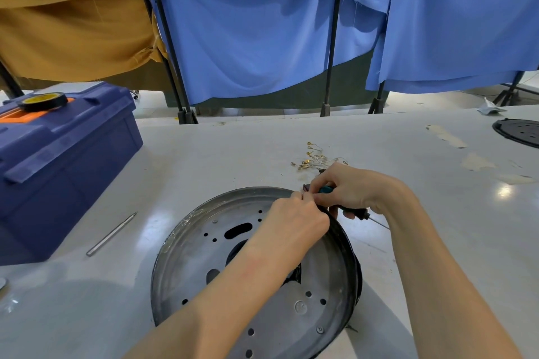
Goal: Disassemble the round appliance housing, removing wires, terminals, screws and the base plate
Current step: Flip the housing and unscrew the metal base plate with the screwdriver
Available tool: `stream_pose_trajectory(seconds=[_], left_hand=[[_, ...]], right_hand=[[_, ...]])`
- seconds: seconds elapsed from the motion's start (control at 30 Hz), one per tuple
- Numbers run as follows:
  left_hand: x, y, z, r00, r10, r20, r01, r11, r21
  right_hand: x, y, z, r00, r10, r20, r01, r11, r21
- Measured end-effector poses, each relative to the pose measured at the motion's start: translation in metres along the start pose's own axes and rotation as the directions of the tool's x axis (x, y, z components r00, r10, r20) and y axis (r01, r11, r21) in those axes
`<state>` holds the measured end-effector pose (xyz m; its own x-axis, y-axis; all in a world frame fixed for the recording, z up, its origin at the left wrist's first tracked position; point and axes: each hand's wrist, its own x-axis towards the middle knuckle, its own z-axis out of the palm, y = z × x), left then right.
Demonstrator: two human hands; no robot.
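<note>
Blue curtains [262, 23] hang on black stands across the top of the frame, with a tan cloth [73, 14] draped at the upper left. Below them a pale desk [262, 140] fills the lower half. A dark blue toolbox [58, 169] stands at the left edge of the desk, and a roll of black tape [43, 100] lies flat on its lid.

The round appliance housing [192, 256] lies at the lower centre of the desk. Its perforated metal base plate [291, 329] faces up, and its black outer wall shows along the right side.

The left hand [294, 218] reaches over the plate to the far rim; its grip is closed, the fingers curled at the rim. The right hand [353, 186] comes in from the right, and its fingertips meet the left hand's at the same spot, beside a small dark part [306, 187]. Its grip is also closed around a screwdriver [361, 214], the shaft pointing right and low over the desk.

A black perforated disc [522, 131] lies at the right edge of the frame. A slim metal rod [112, 234] lies between the toolbox and the housing. A loose bundle of pale wires with brass terminals [313, 159] lies on the desk just beyond the right hand.
</note>
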<state>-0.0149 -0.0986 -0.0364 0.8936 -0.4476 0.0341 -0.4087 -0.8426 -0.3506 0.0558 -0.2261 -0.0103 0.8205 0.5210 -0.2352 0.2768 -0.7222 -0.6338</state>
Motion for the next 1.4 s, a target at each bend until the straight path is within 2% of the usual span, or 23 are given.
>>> stream_pose_trajectory(seconds=[0.27,0.47,0.57,0.63,0.8,0.9,0.97,1.03,1.17,1.27,1.33,1.4], left_hand=[[0.0,0.003,0.0,1.0,0.01,-0.025,-0.01,0.999,0.032],[0.003,-0.002,0.002,0.999,-0.024,-0.045,0.023,1.0,-0.01],[0.003,-0.01,0.003,0.993,-0.091,-0.075,0.083,0.991,-0.103],[0.003,-0.021,0.003,0.981,-0.163,-0.102,0.132,0.956,-0.263],[-0.006,-0.049,0.008,0.943,-0.315,-0.111,0.168,0.735,-0.657],[-0.008,-0.055,0.007,0.897,-0.433,-0.094,0.146,0.49,-0.859],[-0.008,-0.055,0.005,0.864,-0.497,-0.084,0.111,0.351,-0.93],[-0.008,-0.053,0.003,0.846,-0.527,-0.078,0.07,0.255,-0.964],[-0.008,-0.05,-0.002,0.846,-0.528,-0.079,0.002,0.15,-0.989],[-0.008,-0.051,-0.002,0.844,-0.529,-0.095,-0.008,0.164,-0.986],[-0.007,-0.052,0.002,0.848,-0.523,-0.09,0.059,0.262,-0.963],[-0.007,-0.052,0.008,0.88,-0.471,-0.055,0.149,0.385,-0.911]], right_hand=[[0.001,0.001,0.001,1.0,-0.001,0.001,0.001,1.0,0.029],[0.001,0.002,0.001,1.0,0.014,-0.008,-0.014,0.999,0.04],[0.0,0.003,0.001,1.0,0.017,0.002,-0.017,0.998,0.053],[0.001,0.003,0.001,1.0,0.017,0.006,-0.017,0.998,0.06],[0.0,0.004,-0.001,1.0,0.023,0.005,-0.023,0.997,0.068],[-0.001,0.006,-0.003,0.997,-0.015,-0.074,0.022,0.996,0.092],[-0.002,0.005,-0.007,0.986,-0.072,-0.148,0.092,0.987,0.13],[-0.005,0.002,-0.011,0.976,-0.125,-0.177,0.155,0.974,0.165],[-0.007,-0.005,-0.011,0.962,-0.184,-0.2,0.225,0.951,0.21],[-0.009,-0.002,-0.015,0.957,-0.163,-0.24,0.209,0.961,0.18],[-0.009,0.009,-0.021,0.946,-0.081,-0.313,0.124,0.985,0.12],[-0.005,0.025,-0.023,0.945,0.056,-0.321,-0.037,0.997,0.065]])
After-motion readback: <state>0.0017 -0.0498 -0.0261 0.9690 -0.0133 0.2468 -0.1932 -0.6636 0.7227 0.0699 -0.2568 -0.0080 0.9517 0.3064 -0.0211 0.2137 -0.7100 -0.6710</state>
